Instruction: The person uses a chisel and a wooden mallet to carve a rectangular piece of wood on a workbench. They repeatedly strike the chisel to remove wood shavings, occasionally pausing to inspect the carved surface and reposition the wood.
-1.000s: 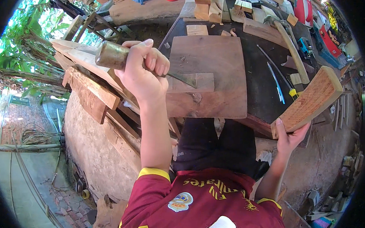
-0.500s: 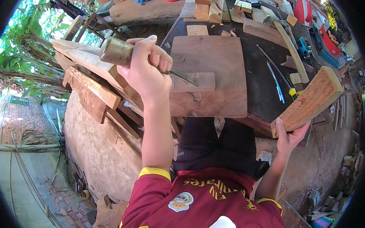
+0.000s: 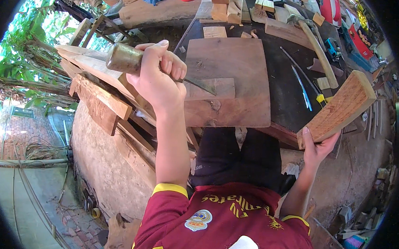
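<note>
My left hand (image 3: 160, 76) is closed around a chisel (image 3: 123, 59). Its thick handle sticks out to the left of the fist, and the narrow metal blade slants down to the right. The tip is over a flat wooden block (image 3: 222, 87) lying on a broad wooden board (image 3: 251, 64); whether it touches cannot be told. At the right, my right hand (image 3: 317, 149) grips the lower end of a thick wooden plank piece (image 3: 340, 110), held tilted with its top toward the upper right, beyond the board.
On the dark tabletop (image 3: 283, 95) right of the board lie a blue pen (image 3: 302, 88), a thin rod with a yellow end (image 3: 300, 71) and a hammer (image 3: 318, 54). Wood offcuts (image 3: 214, 32) sit along the back. Stacked timber (image 3: 102, 102) stands at the left.
My left hand and the chisel have shifted very slightly left, with the handle end a touch lower. The right hand and its wooden piece have hardly moved.
</note>
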